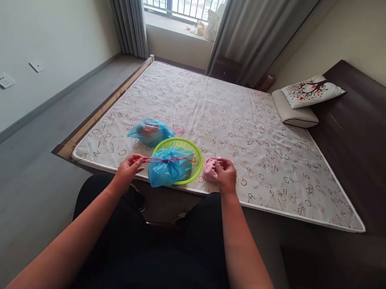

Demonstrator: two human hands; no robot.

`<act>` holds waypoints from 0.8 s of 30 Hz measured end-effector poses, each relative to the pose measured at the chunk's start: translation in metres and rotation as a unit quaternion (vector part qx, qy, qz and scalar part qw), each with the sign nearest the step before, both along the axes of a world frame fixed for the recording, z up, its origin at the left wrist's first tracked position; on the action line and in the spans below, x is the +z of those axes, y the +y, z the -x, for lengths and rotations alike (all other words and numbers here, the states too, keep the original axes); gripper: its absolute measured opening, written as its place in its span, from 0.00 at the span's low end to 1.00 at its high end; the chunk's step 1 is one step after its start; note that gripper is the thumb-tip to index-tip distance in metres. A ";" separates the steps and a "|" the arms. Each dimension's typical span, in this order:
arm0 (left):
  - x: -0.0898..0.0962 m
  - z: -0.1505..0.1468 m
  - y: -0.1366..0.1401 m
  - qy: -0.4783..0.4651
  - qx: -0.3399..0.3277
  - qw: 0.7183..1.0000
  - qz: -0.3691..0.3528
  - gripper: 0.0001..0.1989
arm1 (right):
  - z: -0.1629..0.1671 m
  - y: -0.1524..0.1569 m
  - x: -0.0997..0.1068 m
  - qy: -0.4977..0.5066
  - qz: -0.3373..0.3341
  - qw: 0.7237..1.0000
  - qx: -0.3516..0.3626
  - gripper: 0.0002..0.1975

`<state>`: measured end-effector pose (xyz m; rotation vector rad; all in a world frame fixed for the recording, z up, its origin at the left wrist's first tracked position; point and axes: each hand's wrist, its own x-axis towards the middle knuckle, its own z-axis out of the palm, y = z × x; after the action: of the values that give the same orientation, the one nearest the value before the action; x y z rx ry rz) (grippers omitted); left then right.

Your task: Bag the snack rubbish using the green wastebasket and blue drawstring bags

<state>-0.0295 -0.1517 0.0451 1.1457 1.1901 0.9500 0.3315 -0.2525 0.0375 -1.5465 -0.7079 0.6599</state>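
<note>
A blue plastic bag (165,171), knotted at the top with red drawstrings, sits in and over the front left of a lime-green basket (197,165). Pinched in the fingers of my left hand (129,167) is one end of the red drawstring (153,159); the other loop lies over the basket's right side. Just right of the basket is a bunched pink cloth (210,169). My right hand (226,173) is closed at its right side, fingertips gripping it. Behind the basket lies a second blue plastic bag (149,131) with something reddish inside.
Everything rests near the front edge of a letter-printed mattress (237,114). A pillow with a tree print (312,90) leans by the dark headboard (365,107). Grey curtains (261,23) flank the window, and white bags (212,24) stand on its sill.
</note>
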 end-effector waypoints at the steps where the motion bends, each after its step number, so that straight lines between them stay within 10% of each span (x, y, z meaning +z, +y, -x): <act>1: -0.001 -0.001 -0.001 0.004 -0.006 1.000 -0.014 0.35 | 0.005 0.000 0.001 -0.042 0.013 0.998 0.033 0.18; 7: -0.022 -0.007 -0.018 0.142 -0.040 0.989 -0.026 0.55 | 0.054 0.016 0.000 -0.346 0.067 0.908 0.225 0.31; 12: -0.024 -0.021 -0.025 0.193 -0.029 0.979 0.062 0.36 | 0.095 0.038 -0.002 -0.375 0.130 0.850 0.346 0.52; 18: 0.017 -0.041 -0.019 0.064 -0.105 0.989 -0.082 0.27 | 0.110 0.061 0.010 -0.327 0.071 0.856 0.394 0.10; 24: 0.018 -0.061 -0.016 0.107 -0.036 0.959 -0.259 0.59 | 0.099 0.067 0.072 -0.147 -0.037 0.951 0.269 0.13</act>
<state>0.0316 -0.1679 0.0630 1.7339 1.0857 1.1406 0.2324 -0.1854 0.1099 -1.3993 -1.3959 0.7959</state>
